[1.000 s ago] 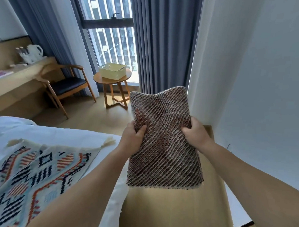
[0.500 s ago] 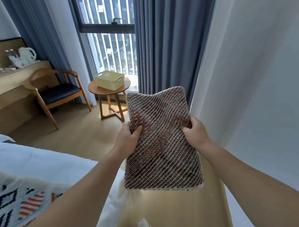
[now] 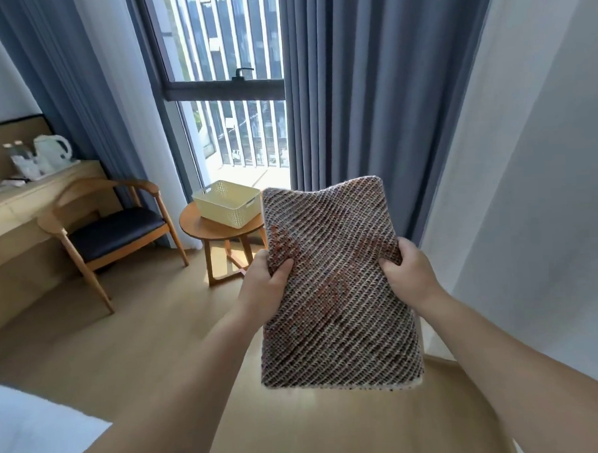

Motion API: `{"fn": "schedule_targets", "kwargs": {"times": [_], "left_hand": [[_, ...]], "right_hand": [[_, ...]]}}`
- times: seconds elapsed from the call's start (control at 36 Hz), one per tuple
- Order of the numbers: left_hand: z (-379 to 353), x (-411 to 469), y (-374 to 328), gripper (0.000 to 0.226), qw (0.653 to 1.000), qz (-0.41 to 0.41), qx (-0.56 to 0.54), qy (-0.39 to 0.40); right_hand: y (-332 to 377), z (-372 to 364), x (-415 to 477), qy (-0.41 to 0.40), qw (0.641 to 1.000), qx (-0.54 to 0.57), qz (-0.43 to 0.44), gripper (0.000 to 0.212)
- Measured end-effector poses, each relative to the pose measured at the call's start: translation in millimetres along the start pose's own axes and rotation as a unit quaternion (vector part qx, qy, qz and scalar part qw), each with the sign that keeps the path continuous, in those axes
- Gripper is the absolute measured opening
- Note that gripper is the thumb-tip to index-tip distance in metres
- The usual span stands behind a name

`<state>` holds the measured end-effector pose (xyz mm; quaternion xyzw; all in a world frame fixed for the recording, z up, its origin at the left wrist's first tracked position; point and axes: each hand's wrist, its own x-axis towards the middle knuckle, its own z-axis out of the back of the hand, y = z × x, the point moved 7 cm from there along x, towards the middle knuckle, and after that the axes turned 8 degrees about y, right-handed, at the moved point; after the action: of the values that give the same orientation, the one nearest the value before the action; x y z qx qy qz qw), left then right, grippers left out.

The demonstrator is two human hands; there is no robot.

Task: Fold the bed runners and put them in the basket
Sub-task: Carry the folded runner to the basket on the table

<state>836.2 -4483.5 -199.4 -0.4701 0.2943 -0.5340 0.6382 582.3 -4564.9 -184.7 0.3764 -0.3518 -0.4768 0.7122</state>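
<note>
A folded brown and white woven bed runner (image 3: 338, 293) is held up in front of me, flat and roughly upright. My left hand (image 3: 264, 284) grips its left edge and my right hand (image 3: 407, 273) grips its right edge. Beyond its upper left corner a pale yellow perforated basket (image 3: 226, 203) stands on a small round wooden table (image 3: 201, 227); the basket looks empty. The runner hides the table's right part.
A wooden chair with a dark seat (image 3: 116, 231) stands left of the table, beside a wooden desk (image 3: 25, 200) with a white kettle (image 3: 52, 151). Blue curtains (image 3: 371, 103) and a window are behind. A white bed corner (image 3: 36, 433) lies bottom left; a white wall is right.
The view has moved toward the window and table. The patterned runner on the bed has slid out of sight, and the basket appears closer. Both hands keep the same hold on the folded runner.
</note>
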Motion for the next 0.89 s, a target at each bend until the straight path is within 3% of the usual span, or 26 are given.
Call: {"fn": "schedule_targets", "kwargs": {"times": [0.42, 0.61, 0.89], "left_hand": [[19, 219, 36, 0.033, 0.995, 0.025, 0.015, -0.096], [22, 307, 51, 0.027, 0.987, 0.042, 0.003, -0.155], [36, 411, 96, 0.017, 0.982, 0.064, -0.018, -0.176]], "right_hand": [[-24, -52, 274, 0.091, 0.992, 0.065, 0.058, 0.019], [-27, -66, 390, 0.143, 0.985, 0.067, 0.077, 0.019], [-42, -113, 511, 0.187, 0.977, 0.074, 0.068, 0.021]]}}
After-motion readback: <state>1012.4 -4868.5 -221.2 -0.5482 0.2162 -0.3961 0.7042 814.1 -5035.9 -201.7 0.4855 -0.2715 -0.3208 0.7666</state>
